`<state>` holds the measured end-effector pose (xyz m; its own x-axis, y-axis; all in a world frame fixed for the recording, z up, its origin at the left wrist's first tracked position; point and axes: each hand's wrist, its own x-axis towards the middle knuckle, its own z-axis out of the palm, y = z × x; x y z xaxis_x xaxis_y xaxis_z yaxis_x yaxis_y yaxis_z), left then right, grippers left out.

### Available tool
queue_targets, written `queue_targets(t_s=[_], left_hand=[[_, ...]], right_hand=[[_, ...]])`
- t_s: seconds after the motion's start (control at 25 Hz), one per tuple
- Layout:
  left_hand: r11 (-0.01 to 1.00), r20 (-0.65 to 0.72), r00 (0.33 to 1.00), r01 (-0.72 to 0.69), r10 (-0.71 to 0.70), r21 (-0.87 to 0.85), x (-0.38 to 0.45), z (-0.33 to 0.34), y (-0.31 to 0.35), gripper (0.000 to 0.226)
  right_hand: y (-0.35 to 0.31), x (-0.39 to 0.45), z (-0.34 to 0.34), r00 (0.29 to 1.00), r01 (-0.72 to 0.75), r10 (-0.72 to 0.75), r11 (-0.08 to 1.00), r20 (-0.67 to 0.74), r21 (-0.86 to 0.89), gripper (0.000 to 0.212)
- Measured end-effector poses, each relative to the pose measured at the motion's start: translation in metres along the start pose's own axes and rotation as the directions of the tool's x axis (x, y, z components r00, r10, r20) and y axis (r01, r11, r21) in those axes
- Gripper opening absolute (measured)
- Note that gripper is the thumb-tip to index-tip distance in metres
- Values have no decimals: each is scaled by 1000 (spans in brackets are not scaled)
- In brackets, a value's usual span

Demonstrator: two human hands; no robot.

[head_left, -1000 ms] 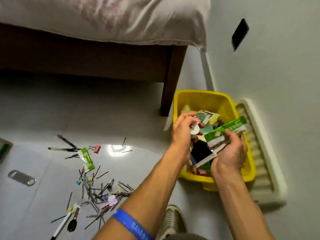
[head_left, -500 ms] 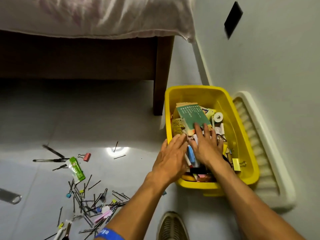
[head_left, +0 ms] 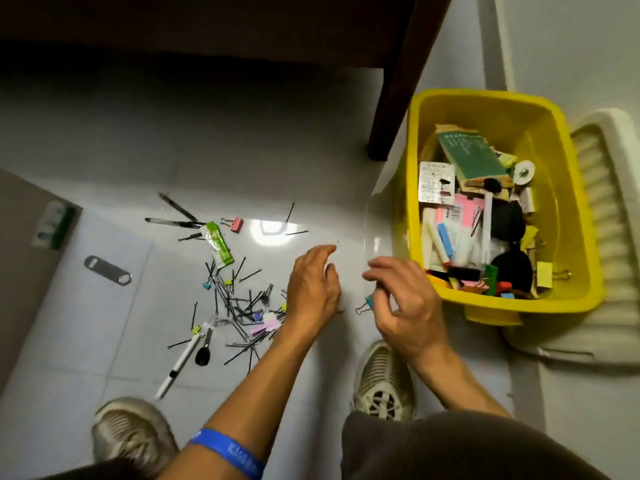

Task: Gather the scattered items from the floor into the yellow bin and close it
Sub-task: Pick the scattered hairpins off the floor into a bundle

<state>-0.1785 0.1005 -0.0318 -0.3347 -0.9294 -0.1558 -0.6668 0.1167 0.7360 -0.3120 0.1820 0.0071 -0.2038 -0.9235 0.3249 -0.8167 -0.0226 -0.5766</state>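
The open yellow bin (head_left: 575,216) stands on the floor at the right, filled with a green booklet, cards, sticky notes, clips and tape. My left hand (head_left: 313,285) hovers over the white floor with relaxed fingers, holding nothing, at the right edge of a pile of black hairpins (head_left: 235,306). Just left of the bin, my right hand (head_left: 405,303) hangs with loosely curled fingers above a blue binder clip (head_left: 363,306) and holds nothing. A green sachet (head_left: 219,242), a pink binder clip (head_left: 236,224), black pens (head_left: 173,221) and a white pen (head_left: 180,362) lie scattered.
The bin's white lid (head_left: 609,209) lies against the wall right of the bin. A dark bed leg (head_left: 394,98) stands just behind the bin. A metal bottle opener (head_left: 108,270) lies far left. My shoes (head_left: 384,382) are planted near the hands.
Both hands have come out of the bin, leaving the items inside, and moved left and down over the floor. The view has tilted downward.
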Motion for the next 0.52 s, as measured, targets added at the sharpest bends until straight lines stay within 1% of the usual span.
queue_targets(t_s=[0.04, 0.08, 0.12, 0.16, 0.2, 0.24, 0.28, 0.32, 0.36, 0.44, 0.52], left_hand=[[996, 37, 996, 86, -87, 31, -18, -3, -24, 37], [986, 66, 986, 151, -156, 74, -34, -5, -45, 36], [971, 73, 974, 204, -214, 124, -47, -5, -62, 33], [954, 64, 965, 241, -255, 176, -57, -4, -75, 29], [937, 44, 956, 273, -289, 217, -64, -4, -85, 26], [925, 18, 949, 303, -315, 230, -68, -5, -95, 22], [920, -7, 944, 322, -329, 225, -70, -6, -103, 18], [918, -29, 941, 336, -338, 212, -70, -7, -111, 15], [918, -44, 938, 344, -343, 199, -71, -8, -118, 14], [924, -47, 941, 339, -337, 175, -74, -6, -129, 16], [927, -60, 939, 343, -338, 149, -77, -6, -135, 20]], right_hand=[[-3, -16, 17, 994, -33, 36, 999, 102, -25, 25], [0, -28, 33, 963, -136, 148, 988, 226, -71, 28], [9, -36, 48, 883, -276, 313, 949, 350, -153, 37], [22, -44, 59, 759, -399, 486, 873, 432, -281, 48], [32, -50, 68, 655, -454, 596, 801, 464, -390, 55], [42, -54, 78, 614, -456, 635, 770, 468, -446, 57], [49, -56, 87, 635, -437, 620, 781, 462, -447, 52], [52, -55, 95, 674, -416, 577, 813, 461, -408, 44], [50, -53, 103, 695, -398, 536, 842, 479, -366, 36], [43, -46, 114, 702, -370, 483, 875, 524, -313, 23], [34, -41, 121, 705, -334, 448, 893, 550, -300, 13]])
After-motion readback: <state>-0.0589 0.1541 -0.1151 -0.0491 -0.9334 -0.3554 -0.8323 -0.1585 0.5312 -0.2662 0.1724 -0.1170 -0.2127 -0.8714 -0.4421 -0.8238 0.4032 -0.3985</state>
